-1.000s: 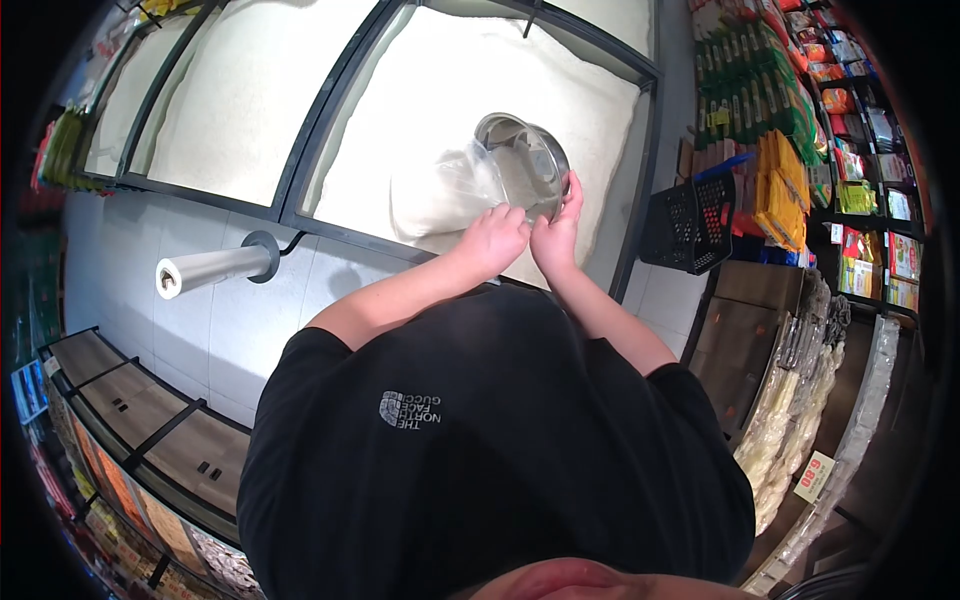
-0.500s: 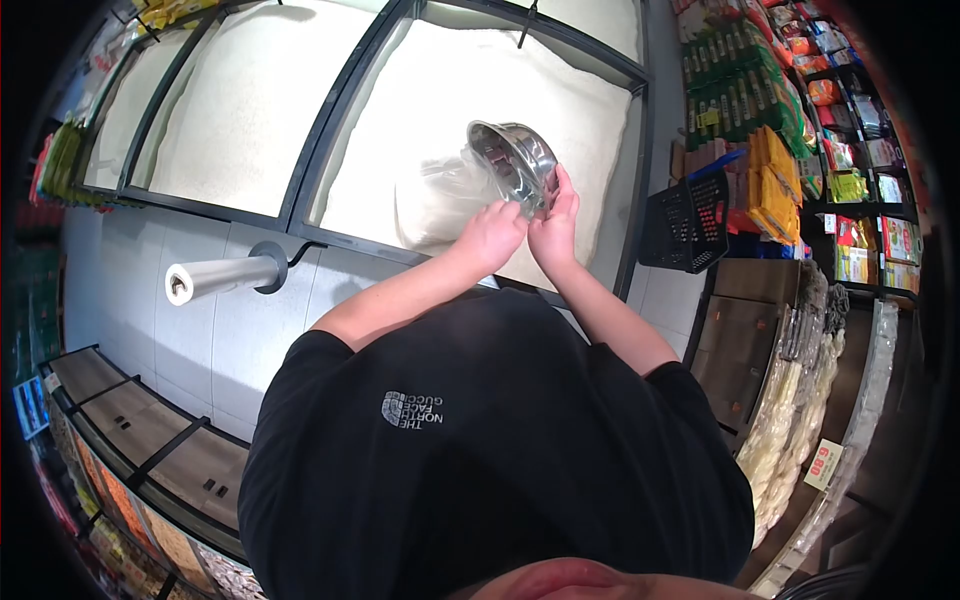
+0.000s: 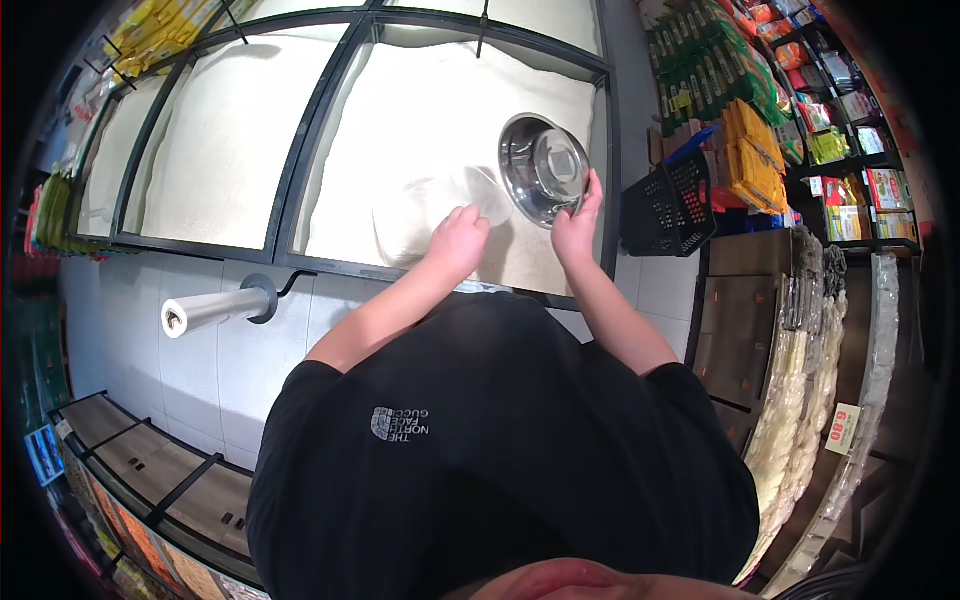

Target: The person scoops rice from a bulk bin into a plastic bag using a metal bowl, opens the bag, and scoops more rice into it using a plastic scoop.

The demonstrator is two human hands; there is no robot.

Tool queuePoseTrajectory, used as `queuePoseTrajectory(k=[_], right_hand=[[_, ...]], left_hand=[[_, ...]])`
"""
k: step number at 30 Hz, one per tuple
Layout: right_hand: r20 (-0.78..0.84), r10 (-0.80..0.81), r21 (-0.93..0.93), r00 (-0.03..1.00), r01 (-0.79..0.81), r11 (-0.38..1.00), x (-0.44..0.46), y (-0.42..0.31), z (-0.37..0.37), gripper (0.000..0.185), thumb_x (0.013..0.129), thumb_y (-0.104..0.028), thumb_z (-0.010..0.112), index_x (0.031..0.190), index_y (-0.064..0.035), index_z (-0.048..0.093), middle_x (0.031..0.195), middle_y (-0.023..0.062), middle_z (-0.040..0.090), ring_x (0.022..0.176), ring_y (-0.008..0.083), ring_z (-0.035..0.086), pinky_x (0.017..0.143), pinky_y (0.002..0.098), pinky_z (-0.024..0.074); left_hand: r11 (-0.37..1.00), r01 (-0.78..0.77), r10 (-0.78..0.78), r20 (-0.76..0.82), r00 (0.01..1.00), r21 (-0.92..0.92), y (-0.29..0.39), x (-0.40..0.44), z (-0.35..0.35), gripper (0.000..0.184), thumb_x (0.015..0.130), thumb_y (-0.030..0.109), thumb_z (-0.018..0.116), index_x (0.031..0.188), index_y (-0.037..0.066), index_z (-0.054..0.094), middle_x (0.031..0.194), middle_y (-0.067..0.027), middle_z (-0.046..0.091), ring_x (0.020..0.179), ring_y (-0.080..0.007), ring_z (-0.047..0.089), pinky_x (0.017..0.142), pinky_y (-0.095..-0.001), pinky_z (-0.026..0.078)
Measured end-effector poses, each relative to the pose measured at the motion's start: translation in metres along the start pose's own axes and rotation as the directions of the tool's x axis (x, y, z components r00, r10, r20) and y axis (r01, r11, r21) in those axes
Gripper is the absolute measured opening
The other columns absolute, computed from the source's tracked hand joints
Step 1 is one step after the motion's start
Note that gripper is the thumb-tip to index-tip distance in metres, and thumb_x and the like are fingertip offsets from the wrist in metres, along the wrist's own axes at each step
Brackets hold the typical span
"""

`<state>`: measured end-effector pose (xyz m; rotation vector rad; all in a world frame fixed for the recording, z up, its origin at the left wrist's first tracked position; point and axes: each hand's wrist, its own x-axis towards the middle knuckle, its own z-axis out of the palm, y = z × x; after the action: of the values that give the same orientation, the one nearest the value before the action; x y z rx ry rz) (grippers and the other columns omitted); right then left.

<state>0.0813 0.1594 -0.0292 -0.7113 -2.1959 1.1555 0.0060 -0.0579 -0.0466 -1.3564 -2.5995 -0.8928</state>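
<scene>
A shiny metal bowl (image 3: 545, 170) is tilted above the front right bin of white granular stuff (image 3: 440, 110). My right hand (image 3: 577, 225) grips the bowl's lower right rim, its fingers partly behind it. To the left, my left hand (image 3: 462, 238) is closed on the edge of a clear plastic bag (image 3: 410, 215). White contents fill the lower part of the bag, which rests over the bin near its front edge. Bowl and bag mouth are apart.
A roll of plastic bags (image 3: 215, 308) sticks out from the bin's front frame. At the right stand a black basket (image 3: 668, 208) and racks of packaged goods (image 3: 750, 150). Dark-topped shelving (image 3: 150, 450) lies at the lower left. More white-filled bins (image 3: 235, 140) are on the left.
The bowl has moved right, away from the bag, and its inside now faces the camera more. My left hand has shifted left with the bag. The view has also shifted a little.
</scene>
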Motion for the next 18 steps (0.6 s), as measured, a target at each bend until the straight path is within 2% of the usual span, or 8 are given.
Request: queuePoseTrajectory(k=[2,5,8,9,12,15,18], right_hand=[[-0.048,-0.035,-0.12,0.998,0.03,0.992,0.003,0.021,-0.027,0.086,0.077,0.02,0.046,0.157,-0.0019,0.023,0.143,0.0225,0.047,0.135,0.0387,0.049,0.117,0.0419,0.0393],[0.088,0.112,-0.238,0.99,-0.088,0.967,0.004,0.084,-0.06,0.085,0.079,0.017,0.047,0.158,-0.0067,0.025,0.139,0.0246,0.051,0.128,0.0414,0.053,0.113,0.0442,0.042],[0.199,0.291,-0.352,0.936,-0.209,0.912,-0.001,0.116,-0.078,0.08,0.081,0.015,0.046,0.156,-0.0093,0.031,0.135,0.0283,0.057,0.131,0.0452,0.053,0.113,0.0462,0.0423],[0.208,0.359,-0.425,0.91,-0.246,0.871,-0.002,0.114,-0.081,0.079,0.084,0.011,0.047,0.156,-0.0162,0.033,0.136,0.0266,0.054,0.126,0.0459,0.055,0.111,0.0465,0.0441],[0.304,0.356,-0.459,0.884,-0.192,0.868,0.002,0.119,-0.081,0.077,0.088,0.007,0.048,0.157,-0.0232,0.033,0.138,0.0268,0.049,0.121,0.0464,0.057,0.106,0.0473,0.0473],[0.432,0.316,-0.528,0.845,-0.047,0.848,0.011,0.143,-0.07,0.076,0.091,0.005,0.048,0.157,-0.0274,0.033,0.14,0.0267,0.045,0.119,0.0456,0.058,0.104,0.047,0.0496],[0.533,0.246,-0.461,0.809,0.034,0.887,0.006,0.181,-0.046,0.075,0.092,0.003,0.05,0.157,-0.0302,0.033,0.139,0.0254,0.046,0.119,0.0449,0.059,0.103,0.0476,0.0505]], left_hand=[[0.999,0.036,-0.036,0.018,0.999,0.004,0.004,-0.006,0.003,0.01,0.083,0.005,0.062,0.092,0.004,0.068,0.092,-0.0111,0.059,0.094,-0.0306,0.062,0.08,-0.0429,0.055],[0.996,0.086,-0.086,0.006,0.996,0.02,0.004,-0.001,0.002,0.014,0.085,0.005,0.063,0.097,0.005,0.071,0.094,-0.0108,0.06,0.094,-0.0305,0.062,0.08,-0.0434,0.055],[0.989,0.148,-0.148,-0.044,0.988,-0.003,0.013,-0.009,0.008,0.015,0.085,0.005,0.064,0.098,0.006,0.072,0.093,-0.0107,0.062,0.093,-0.0308,0.062,0.079,-0.0434,0.055],[0.986,0.164,-0.164,-0.046,0.985,0.002,0.015,-0.01,0.009,0.015,0.085,0.005,0.065,0.097,0.006,0.073,0.093,-0.0108,0.062,0.093,-0.0309,0.063,0.079,-0.0433,0.056],[0.977,0.214,-0.212,-0.067,0.975,0.024,0.025,-0.013,0.011,0.014,0.085,0.004,0.065,0.096,0.006,0.074,0.09,-0.0107,0.062,0.091,-0.031,0.063,0.079,-0.0428,0.056],[0.968,0.235,-0.23,-0.062,0.971,0.087,0.032,-0.014,0.013,0.014,0.085,0.005,0.065,0.096,0.006,0.074,0.088,-0.0105,0.062,0.089,-0.0308,0.063,0.078,-0.042,0.055],[0.953,0.262,-0.263,-0.015,0.965,0.154,0.039,-0.009,0.015,0.016,0.085,0.006,0.065,0.098,0.006,0.074,0.089,-0.0103,0.063,0.089,-0.0302,0.063,0.079,-0.0419,0.055]])
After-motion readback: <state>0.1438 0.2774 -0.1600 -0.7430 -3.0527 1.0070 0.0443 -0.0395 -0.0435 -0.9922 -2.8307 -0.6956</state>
